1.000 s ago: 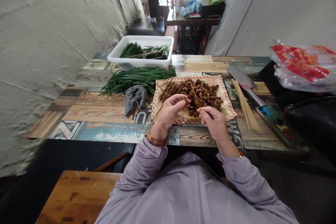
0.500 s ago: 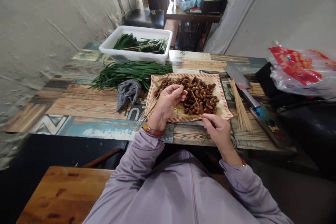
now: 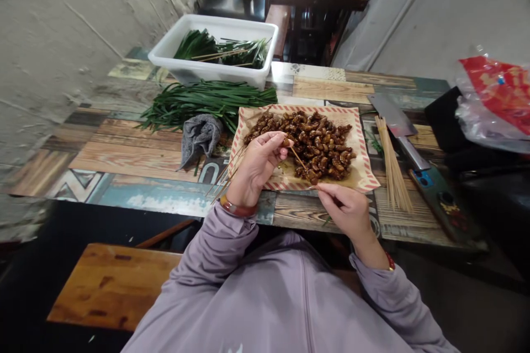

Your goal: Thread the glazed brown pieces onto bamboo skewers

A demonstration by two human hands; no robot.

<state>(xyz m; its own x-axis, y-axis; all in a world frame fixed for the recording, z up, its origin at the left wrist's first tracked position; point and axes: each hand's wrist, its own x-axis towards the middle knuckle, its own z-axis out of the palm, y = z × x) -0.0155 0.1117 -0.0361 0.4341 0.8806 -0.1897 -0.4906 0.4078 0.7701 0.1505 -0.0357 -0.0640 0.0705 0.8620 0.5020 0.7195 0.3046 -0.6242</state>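
Note:
A thin bamboo skewer point(image 3: 298, 159) slants between my two hands over the near part of the paper-lined tray point(image 3: 285, 182). My right hand point(image 3: 345, 207) is closed, its thumb and forefinger pinching the skewer's lower end beside a dark brown piece. At the upper end, my left hand point(image 3: 261, 165) pinches a small brown piece that looks like a pupa, against the skewer. Glossy brown pupa-like pieces point(image 3: 321, 140) are heaped on the tray's red-striped paper. Several skewers point(image 3: 226, 179) stick out at the tray's left edge, partly hidden by my left hand.
Long green leaves point(image 3: 202, 102) and a grey cloth point(image 3: 201, 138) lie left of the tray. Behind stands a white tub point(image 3: 215, 71) holding leaves. To the right are bare skewers point(image 3: 391, 168), a cleaver point(image 3: 395, 116), a phone point(image 3: 443, 198) and a plastic bag point(image 3: 497, 99).
My left fingers have come to the upper end of the skewer, which stood apart from them before. My right hand keeps its pinch. The view has tilted down somewhat.

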